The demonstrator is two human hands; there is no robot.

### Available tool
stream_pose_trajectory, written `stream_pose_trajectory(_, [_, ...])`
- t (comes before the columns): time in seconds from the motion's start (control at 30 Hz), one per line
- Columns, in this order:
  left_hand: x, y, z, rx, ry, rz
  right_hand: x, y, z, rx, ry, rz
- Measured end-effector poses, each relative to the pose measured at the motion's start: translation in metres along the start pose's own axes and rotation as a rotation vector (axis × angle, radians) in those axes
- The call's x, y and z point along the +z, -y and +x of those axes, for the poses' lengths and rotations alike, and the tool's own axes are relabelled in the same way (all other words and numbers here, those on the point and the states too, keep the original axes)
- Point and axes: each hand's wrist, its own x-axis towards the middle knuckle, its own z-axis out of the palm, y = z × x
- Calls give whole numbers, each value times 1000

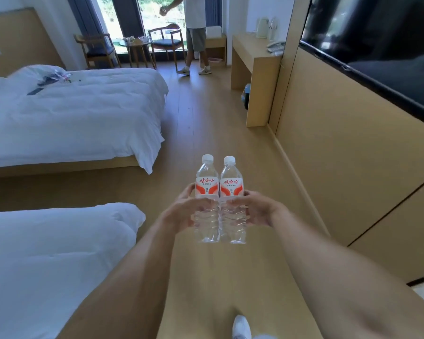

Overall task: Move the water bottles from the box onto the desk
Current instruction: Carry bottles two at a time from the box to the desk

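Two clear water bottles with white caps and red-and-white labels stand upright side by side in the air over the wooden floor. My left hand [181, 211] grips the left bottle [206, 182] around its middle. My right hand [253, 210] grips the right bottle [231, 183] the same way. The bottles touch each other. The wooden desk [251, 51] stands far ahead on the right against the wall. No box is in view.
Two white beds lie on the left, the far one [78, 113] and the near one [54, 253]. A person [195, 33] stands by the window near chairs and a small round table [135, 45]. A kettle [262, 26] and phone sit on the desk. A television [377, 45] hangs on the right wall.
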Motion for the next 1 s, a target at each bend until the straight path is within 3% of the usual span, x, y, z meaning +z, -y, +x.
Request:
stream_pose_trajectory(0.23, [-5, -60, 96, 17, -34, -23, -44, 79, 80, 15, 61, -24])
stream_pose_trajectory(0.47, [-26, -103, 187, 19, -34, -23, -70, 138, 162, 11, 11, -43])
stream_pose_trajectory(1.0, [-157, -245, 447, 14, 52, 54, -75, 306, 401, -10, -102, 18])
